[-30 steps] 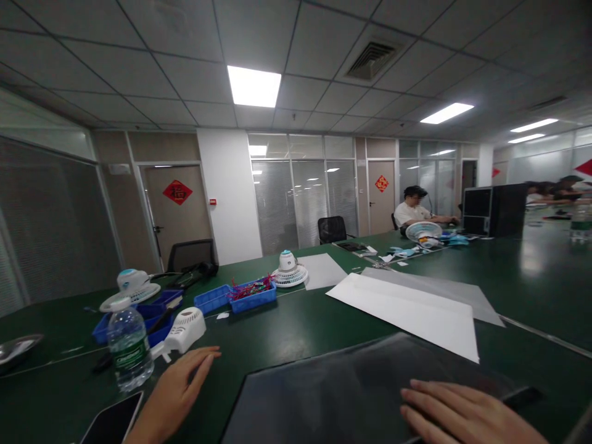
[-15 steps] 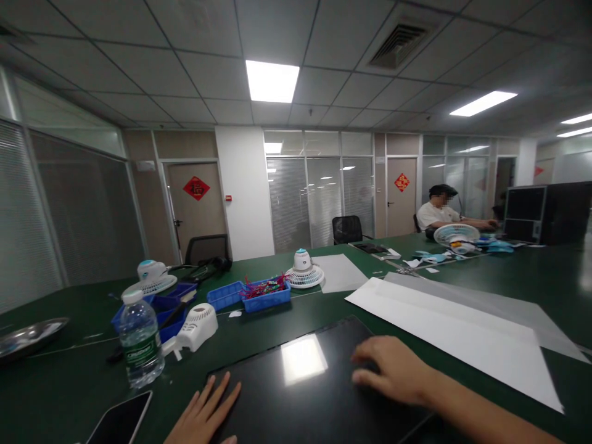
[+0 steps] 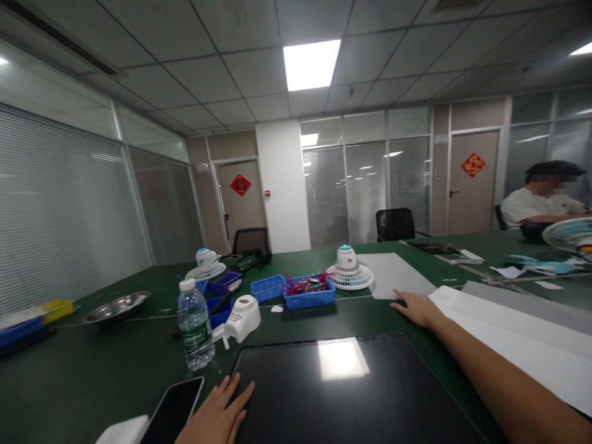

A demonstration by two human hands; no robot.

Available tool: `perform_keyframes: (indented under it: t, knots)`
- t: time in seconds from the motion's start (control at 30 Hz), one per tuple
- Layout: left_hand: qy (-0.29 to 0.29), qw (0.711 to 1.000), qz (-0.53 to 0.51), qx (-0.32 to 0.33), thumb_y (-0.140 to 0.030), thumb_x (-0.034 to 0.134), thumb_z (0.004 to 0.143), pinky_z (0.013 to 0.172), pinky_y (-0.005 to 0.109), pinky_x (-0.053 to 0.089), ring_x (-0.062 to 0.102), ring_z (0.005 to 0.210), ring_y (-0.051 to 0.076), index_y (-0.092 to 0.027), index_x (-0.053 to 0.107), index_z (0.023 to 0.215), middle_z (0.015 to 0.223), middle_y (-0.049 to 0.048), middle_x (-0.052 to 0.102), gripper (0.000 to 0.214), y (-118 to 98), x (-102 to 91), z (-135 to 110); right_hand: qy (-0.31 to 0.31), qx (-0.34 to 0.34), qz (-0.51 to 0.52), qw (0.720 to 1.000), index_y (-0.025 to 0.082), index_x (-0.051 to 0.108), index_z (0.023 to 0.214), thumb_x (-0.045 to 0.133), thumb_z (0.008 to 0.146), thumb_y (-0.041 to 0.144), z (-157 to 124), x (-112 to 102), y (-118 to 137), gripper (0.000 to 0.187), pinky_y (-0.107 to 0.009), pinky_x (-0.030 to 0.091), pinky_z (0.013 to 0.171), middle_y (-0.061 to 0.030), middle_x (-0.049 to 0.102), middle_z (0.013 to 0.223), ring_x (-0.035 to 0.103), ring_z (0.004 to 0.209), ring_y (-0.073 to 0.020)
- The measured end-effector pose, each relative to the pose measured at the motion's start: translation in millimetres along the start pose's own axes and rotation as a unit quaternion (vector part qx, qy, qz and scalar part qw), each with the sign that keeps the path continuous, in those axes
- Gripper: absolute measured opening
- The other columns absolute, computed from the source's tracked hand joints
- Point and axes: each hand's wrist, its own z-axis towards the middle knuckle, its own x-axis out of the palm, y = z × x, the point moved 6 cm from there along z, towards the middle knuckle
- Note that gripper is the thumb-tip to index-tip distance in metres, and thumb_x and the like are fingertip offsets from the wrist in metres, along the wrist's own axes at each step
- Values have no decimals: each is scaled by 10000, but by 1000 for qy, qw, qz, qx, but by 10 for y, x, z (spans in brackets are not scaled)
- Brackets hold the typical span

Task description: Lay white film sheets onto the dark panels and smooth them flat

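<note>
A glossy black flat panel [image 3: 296, 382], like a screen lying face up, reflects the ceiling light in front of me. My left hand [image 3: 219, 410] rests with fingers spread at the panel's left edge, close to a phone [image 3: 173, 410]. Beyond the panel's far right corner, my right hand [image 3: 416, 307] reaches out with fingers stretched and apart, nothing in them. Its fingertips are by the near edge of a white sheet [image 3: 393, 271]. A larger folded white sheet [image 3: 518, 339] lies right beside that hand, partly behind the forearm.
A water bottle [image 3: 195, 327] and a white plastic housing [image 3: 244, 317] stand to the left. Farther back are a blue tray [image 3: 309, 300] of wires, a small white fan [image 3: 349, 271] and a metal dish [image 3: 118, 307]. A co-worker [image 3: 541, 197] sits at the right.
My right hand has left the panel's right part and moved forward to the white sheet. My left hand stays on the panel's edge. The view has turned left.
</note>
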Motion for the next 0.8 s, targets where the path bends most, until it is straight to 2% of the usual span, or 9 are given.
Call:
perform_keyframes:
  t: [0.07, 0.17, 0.3, 0.4, 0.53, 0.67, 0.8]
  knots:
    - [-3, 1000, -10, -13, -317, 426, 960, 1167, 512, 363, 425, 1419, 281, -328, 544, 1407, 1528, 52, 465, 462, 5, 13, 14, 1, -12, -22, 1000, 192, 452, 1488, 325, 953, 584, 31, 67, -15, 676, -570, 402, 987, -216, 575, 1388, 543, 1256, -390]
    - [-1, 999, -43, -29, -385, 409, 968, 1186, 537, 314, 367, 1450, 292, -299, 537, 1422, 1556, 61, 426, 479, -6, 42, 10, -5, -59, -62, 996, 224, 547, 1415, 321, 993, 466, 17, 70, 67, 536, -521, 417, 940, -206, 633, 1265, 593, 1164, -363]
    - [-25, 993, -106, -35, -504, 405, 962, 1194, 560, 280, 269, 1489, 310, -279, 531, 1434, 1601, 50, 352, 538, -14, 86, -30, -9, -136, -100, 986, 189, 721, 1127, 376, 979, 222, -115, -27, 300, 377, -413, 413, 922, -173, 685, 1133, 636, 1058, -273]
    - [-37, 990, -134, -27, -504, 433, 952, 1196, 565, 275, 264, 1491, 318, -271, 554, 1421, 1591, 47, 384, 537, -1, 124, -68, -26, -164, -122, 979, 135, 736, 956, 417, 925, 109, -275, -194, 445, 322, -383, 419, 890, -182, 705, 1028, 651, 988, -255]
    - [-46, 987, -150, -19, -491, 448, 949, 1202, 569, 264, 263, 1490, 326, -259, 582, 1400, 1576, 57, 422, 525, 24, 119, -113, -75, -172, -143, 972, 105, 695, 990, 375, 914, 55, -525, -578, 524, 333, -396, 423, 856, -201, 691, 1029, 640, 980, -277]
    - [-53, 984, -171, -14, -488, 472, 938, 1202, 580, 259, 279, 1483, 339, -241, 614, 1372, 1557, 75, 458, 519, 44, 89, -156, -108, -198, -154, 962, 112, 658, 1030, 358, 915, 43, -950, -956, 570, 328, -425, 413, 879, -194, 681, 1049, 631, 998, -300]
    - [-67, 979, -191, -7, -483, 471, 935, 1209, 572, 250, 274, 1489, 330, -236, 625, 1360, 1561, 73, 460, 515, 71, 75, -199, -121, -246, -156, 949, 168, 631, 997, 388, 895, 29, -1763, -1081, 775, 298, -402, 424, 861, -118, 709, 964, 658, 891, -260]
